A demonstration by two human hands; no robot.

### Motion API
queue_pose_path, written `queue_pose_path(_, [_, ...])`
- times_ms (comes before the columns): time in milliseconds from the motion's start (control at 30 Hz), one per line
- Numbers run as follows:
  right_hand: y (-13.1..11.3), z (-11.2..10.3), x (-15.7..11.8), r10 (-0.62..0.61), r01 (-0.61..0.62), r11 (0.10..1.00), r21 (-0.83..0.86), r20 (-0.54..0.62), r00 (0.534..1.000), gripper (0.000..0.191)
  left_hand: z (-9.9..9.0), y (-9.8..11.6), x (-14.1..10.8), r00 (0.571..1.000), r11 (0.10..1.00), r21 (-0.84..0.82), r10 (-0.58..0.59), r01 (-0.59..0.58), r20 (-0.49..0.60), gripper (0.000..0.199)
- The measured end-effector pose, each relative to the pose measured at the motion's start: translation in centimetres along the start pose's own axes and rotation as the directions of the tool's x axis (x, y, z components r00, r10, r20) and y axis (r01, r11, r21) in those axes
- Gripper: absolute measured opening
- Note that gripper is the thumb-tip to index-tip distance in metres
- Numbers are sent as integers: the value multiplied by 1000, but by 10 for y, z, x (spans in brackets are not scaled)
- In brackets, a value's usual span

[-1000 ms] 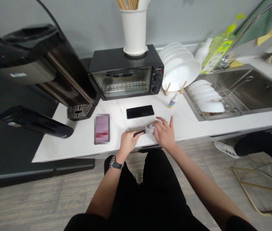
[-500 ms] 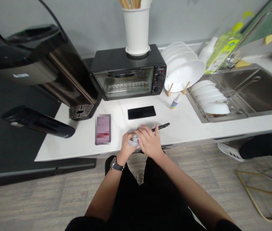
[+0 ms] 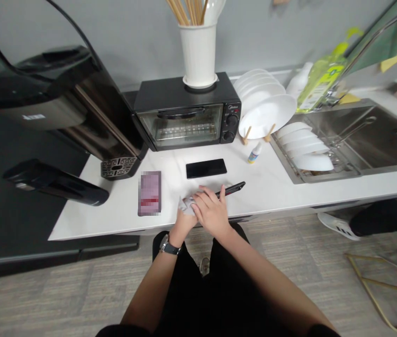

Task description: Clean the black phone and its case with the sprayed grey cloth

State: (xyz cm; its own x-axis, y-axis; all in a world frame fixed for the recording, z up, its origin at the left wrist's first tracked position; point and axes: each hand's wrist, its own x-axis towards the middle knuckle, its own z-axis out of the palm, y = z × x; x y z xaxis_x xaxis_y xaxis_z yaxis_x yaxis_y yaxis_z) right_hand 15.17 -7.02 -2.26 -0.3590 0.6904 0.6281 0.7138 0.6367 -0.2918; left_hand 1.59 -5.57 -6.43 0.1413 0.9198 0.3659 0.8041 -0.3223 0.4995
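My left hand (image 3: 183, 221), with a watch on its wrist, is closed low at the front edge of the counter, its fingers mostly hidden. My right hand (image 3: 213, 213) lies over it, fingers bent together on a crumpled light-grey cloth (image 3: 186, 204). From beneath the right fingers a slim black phone (image 3: 235, 188) sticks out to the right, seen nearly edge-on; its other end is covered by the hands. Just behind lies another black phone (image 3: 206, 168), flat. To the left is a phone with a blurred purple screen (image 3: 150, 193). A small white-capped bottle (image 3: 254, 153) stands at the right.
A toaster oven (image 3: 187, 117) carries a white holder (image 3: 198, 56) with chopsticks. Left stand a black dispenser machine (image 3: 114, 117) and a dark flask (image 3: 58, 182). Right are racked plates (image 3: 268, 112), bowls (image 3: 312, 161) and a sink (image 3: 388, 140). Another person's shoe (image 3: 339, 227) shows below.
My hands have shifted slightly left, and more cloth shows left of my right hand. The held phone's dark face has tilted a little more into view. The camera has moved slightly.
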Motion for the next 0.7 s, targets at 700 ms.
queue_pose_path(700, [60, -34, -35, -103, 104, 987, -122, 15, 995, 49, -12, 16, 14, 964, 981, -58, -168, 184, 205, 16])
